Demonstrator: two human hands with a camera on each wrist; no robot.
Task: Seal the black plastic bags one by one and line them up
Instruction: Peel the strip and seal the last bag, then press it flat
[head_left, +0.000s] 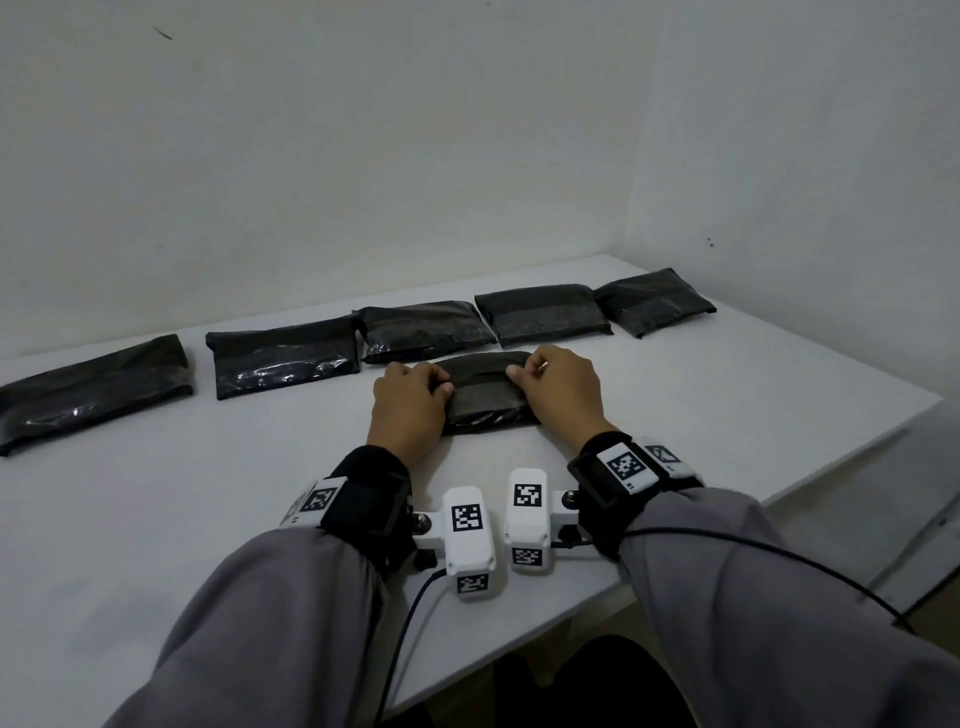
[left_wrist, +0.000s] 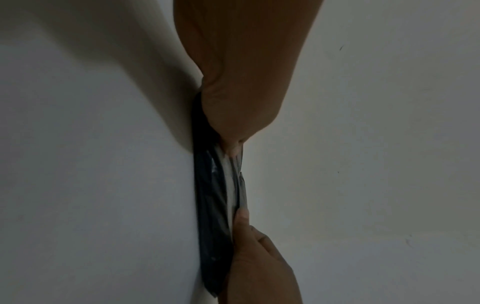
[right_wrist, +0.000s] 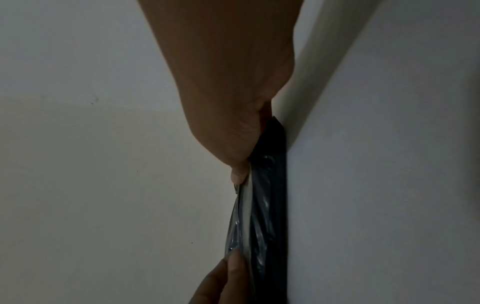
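Note:
A black plastic bag (head_left: 485, 402) lies flat on the white table (head_left: 208, 499), in front of a row of several black bags (head_left: 283, 356). My left hand (head_left: 441, 387) pinches the left end of its folded-over flap (head_left: 480, 366). My right hand (head_left: 519, 373) pinches the flap's right end. In the left wrist view my left hand (left_wrist: 233, 147) holds the flap edge of the bag (left_wrist: 211, 205), with my right hand (left_wrist: 257, 253) at the far end. The right wrist view mirrors this: my right hand (right_wrist: 240, 174) on the bag (right_wrist: 269, 216), and my left hand (right_wrist: 223, 281) beyond.
The row runs along the back of the table from far left (head_left: 93, 389) to far right (head_left: 654, 301), close to the wall (head_left: 363, 156). The table's right edge (head_left: 857, 447) drops off diagonally. Bare tabletop lies to the left of my arms.

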